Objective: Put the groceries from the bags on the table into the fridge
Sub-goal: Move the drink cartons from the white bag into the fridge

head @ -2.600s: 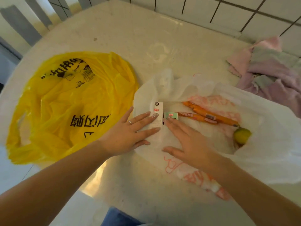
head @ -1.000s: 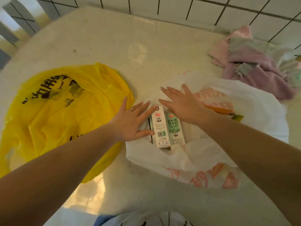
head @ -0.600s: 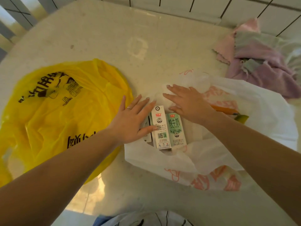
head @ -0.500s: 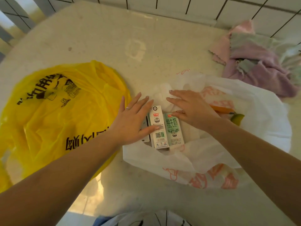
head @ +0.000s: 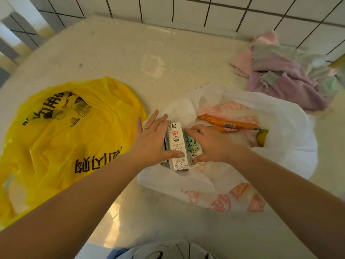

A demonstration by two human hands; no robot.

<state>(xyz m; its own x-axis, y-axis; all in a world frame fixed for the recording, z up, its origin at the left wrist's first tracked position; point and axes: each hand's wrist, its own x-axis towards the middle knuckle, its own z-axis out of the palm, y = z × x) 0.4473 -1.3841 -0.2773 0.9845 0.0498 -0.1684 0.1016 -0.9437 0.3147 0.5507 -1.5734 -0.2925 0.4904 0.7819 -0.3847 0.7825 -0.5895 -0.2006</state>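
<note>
Two milk cartons point(head: 177, 146) lie side by side in the white bag point(head: 280, 128) on the surface point(head: 121, 53). The left hand point(head: 151, 141) grips one, thumb across it; the right hand point(head: 211, 144) clasps the other (fingers seemingly curled round it).

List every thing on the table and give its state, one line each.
left hand: grips the milk cartons from the left, thumb across the front.
right hand: grips the milk cartons from the right.
milk cartons: side by side in the white bag's mouth.
white bag: lying open.
sausages: inside the white bag, untouched.
green fruit: inside the white bag, untouched.
yellow bag: lying flattened.
cloths: crumpled in a heap.
</note>
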